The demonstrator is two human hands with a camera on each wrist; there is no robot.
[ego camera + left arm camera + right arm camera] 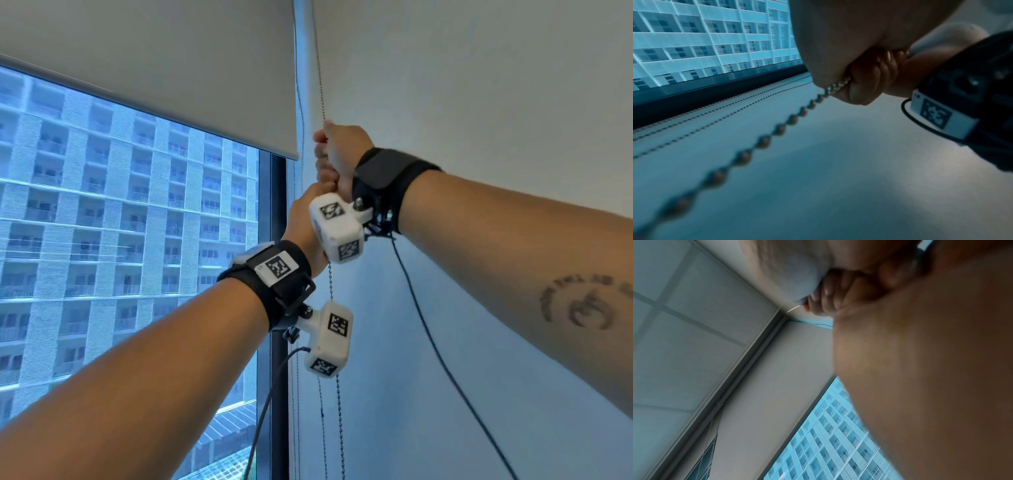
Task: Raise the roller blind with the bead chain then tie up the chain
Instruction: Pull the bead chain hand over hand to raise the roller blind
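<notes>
A grey roller blind covers the top of the window, its bottom bar slanting down to the right. The metal bead chain hangs beside the blind's right edge. My right hand grips the chain in a fist, higher up. Directly below it my left hand also grips the chain, fingers curled round it. In the left wrist view the bead chain leaves the left hand and runs down past the camera. In the right wrist view the right hand is a fist; the chain there is barely visible.
A white wall stands right of the chain. The dark window frame runs down beside it. Further thin chains hang by the frame. A black cable dangles from my right wrist. Outside is an apartment block.
</notes>
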